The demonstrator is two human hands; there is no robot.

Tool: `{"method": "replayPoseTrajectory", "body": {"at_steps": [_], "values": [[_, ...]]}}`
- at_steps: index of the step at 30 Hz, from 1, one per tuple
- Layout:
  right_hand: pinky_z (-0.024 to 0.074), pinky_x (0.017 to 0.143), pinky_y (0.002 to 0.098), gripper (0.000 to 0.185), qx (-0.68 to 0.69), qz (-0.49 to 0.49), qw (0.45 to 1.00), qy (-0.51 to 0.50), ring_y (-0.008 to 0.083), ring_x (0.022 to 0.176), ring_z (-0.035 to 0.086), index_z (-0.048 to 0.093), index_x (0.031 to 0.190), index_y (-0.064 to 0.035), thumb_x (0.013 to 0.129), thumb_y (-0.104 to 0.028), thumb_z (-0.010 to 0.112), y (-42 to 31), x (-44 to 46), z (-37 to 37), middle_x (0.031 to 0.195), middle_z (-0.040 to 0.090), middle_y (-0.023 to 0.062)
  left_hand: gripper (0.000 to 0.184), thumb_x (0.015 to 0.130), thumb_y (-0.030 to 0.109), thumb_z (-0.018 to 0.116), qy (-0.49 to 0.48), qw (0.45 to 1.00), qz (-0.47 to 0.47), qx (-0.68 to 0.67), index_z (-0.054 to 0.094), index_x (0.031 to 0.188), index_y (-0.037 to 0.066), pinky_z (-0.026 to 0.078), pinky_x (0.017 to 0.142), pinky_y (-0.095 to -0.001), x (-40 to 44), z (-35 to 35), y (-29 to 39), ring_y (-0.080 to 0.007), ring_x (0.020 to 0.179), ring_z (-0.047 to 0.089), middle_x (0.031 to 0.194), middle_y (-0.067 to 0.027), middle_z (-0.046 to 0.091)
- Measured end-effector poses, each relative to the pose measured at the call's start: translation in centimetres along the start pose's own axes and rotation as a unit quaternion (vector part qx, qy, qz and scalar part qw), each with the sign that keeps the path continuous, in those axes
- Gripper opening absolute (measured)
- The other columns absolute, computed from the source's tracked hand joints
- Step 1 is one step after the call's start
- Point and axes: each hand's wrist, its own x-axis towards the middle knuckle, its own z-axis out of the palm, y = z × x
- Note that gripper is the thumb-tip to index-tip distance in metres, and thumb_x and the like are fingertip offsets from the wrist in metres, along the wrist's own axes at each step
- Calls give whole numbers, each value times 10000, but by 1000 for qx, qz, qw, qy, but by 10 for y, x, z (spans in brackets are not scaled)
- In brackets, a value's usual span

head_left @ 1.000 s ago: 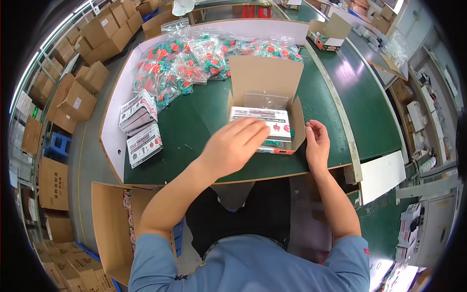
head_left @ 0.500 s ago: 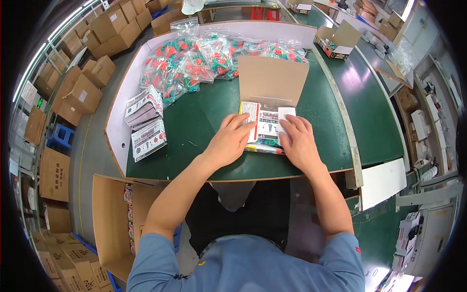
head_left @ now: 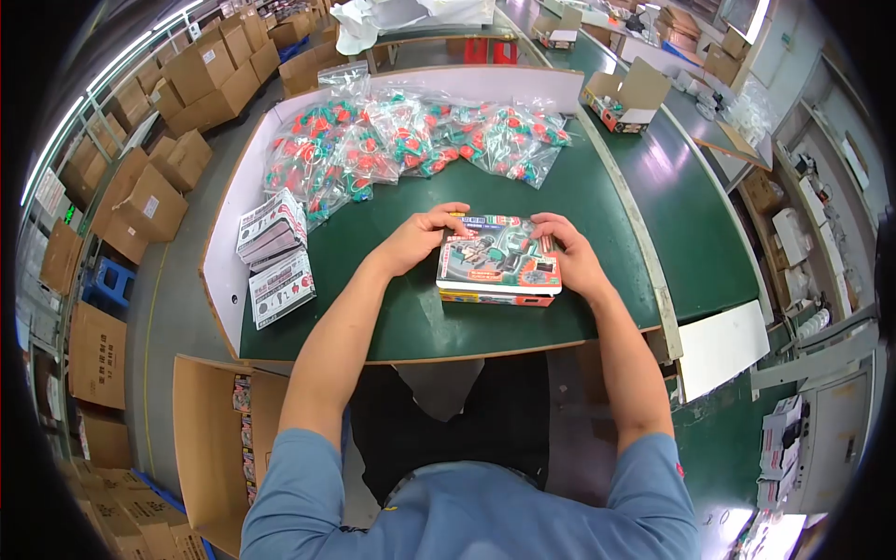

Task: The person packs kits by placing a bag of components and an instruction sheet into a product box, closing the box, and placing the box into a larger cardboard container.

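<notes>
A small printed cardboard box [head_left: 501, 259] sits on the green worktable with its picture lid folded down over the top. A narrow gap shows along the front edge, between lid and box. My left hand [head_left: 423, 237] grips the box's back left corner, fingers curled onto the lid. At the right back corner, my right hand [head_left: 571, 250] holds the side with its fingers bent over the lid. Behind the box lie clear plastic bags [head_left: 513, 140] with red and green parts. Printed leaflets [head_left: 280, 289] are stacked to the left of my left hand.
The green table [head_left: 373, 317] has a raised white rim [head_left: 224, 271] at the left and back. Another open box [head_left: 623, 98] stands beyond the divider at right. A large carton [head_left: 207, 448] with small boxes inside is below, left of my legs.
The lid, upright before, is now down over the leaflet and contents. Both hands moved from inside the box to its back corners. The view has shifted slightly.
</notes>
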Motion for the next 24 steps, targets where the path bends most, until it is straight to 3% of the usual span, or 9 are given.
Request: {"method": "replayPoseTrajectory", "body": {"at_steps": [2,5,6,8,10,14,16,20,24], "values": [[328,1232,437,308,25,-24,993,-115,341,1493,429,657,1262,-71,969,-156,699,20,-4,-7,1536,552,129,266,955,9,618,-19,999,-25,8,770,1170,41,371,1201,-383,-8,-3,7,-252,1437,479,1598,-121,464],[322,1237,457,326,-57,-11,990,-127,367,1536,356,665,1271,-87,956,-157,710,-6,-17,-3,1569,528,128,281,954,-9,585,-38,997,-53,27,771,1163,14,340,1227,-417,-25,-2,27,-296,1503,412,1649,-120,412],[319,1240,468,336,-99,-12,987,-125,380,1557,320,670,1276,-96,949,-157,716,-19,-17,-2,1586,516,127,292,964,24,595,-29,991,-9,127,754,1209,20,335,1230,-436,-29,0,31,-313,1514,394,1653,-119,409],[320,1241,472,340,-167,-28,977,-125,384,1558,318,670,1286,-91,954,-147,708,-38,-23,4,1588,512,132,338,984,91,614,-12,944,75,321,719,1300,32,324,1238,-475,-38,9,35,-348,1537,359,1663,-119,403],[322,1242,481,347,-304,-66,944,-108,392,1561,315,671,1307,-80,963,-125,693,-53,-31,9,1592,504,142,366,987,139,635,-19,926,95,365,695,1333,37,328,1235,-489,-51,29,34,-364,1536,353,1656,-122,411],[335,1235,519,421,-247,-84,944,-201,428,1559,297,663,1355,-94,948,-179,728,-70,-47,15,1604,484,140,500,981,273,699,-14,860,144,490,623,1424,53,339,1229,-517,-72,57,42,-398,1536,339,1640,-129,433],[339,1232,522,453,-255,-87,942,-200,432,1559,295,656,1376,-100,941,-195,740,-68,-57,22,1610,477,134,608,958,348,742,19,813,157,560,579,1470,64,342,1230,-514,-79,61,45,-402,1536,340,1630,-129,447],[344,1228,528,534,-283,-110,935,-183,438,1559,291,637,1423,-113,921,-235,773,-63,-62,25,1627,458,121,655,911,367,796,28,882,164,440,596,1454,60,360,1223,-493,-91,71,23,-396,1526,365,1606,-132,478],[345,1229,528,569,-300,-138,927,-180,435,1556,297,631,1434,-112,907,-258,789,-58,-63,26,1632,451,115,660,887,344,823,54,886,176,425,611,1441,55,372,1218,-476,-92,74,18,-385,1514,395,1571,-133,520]]}}
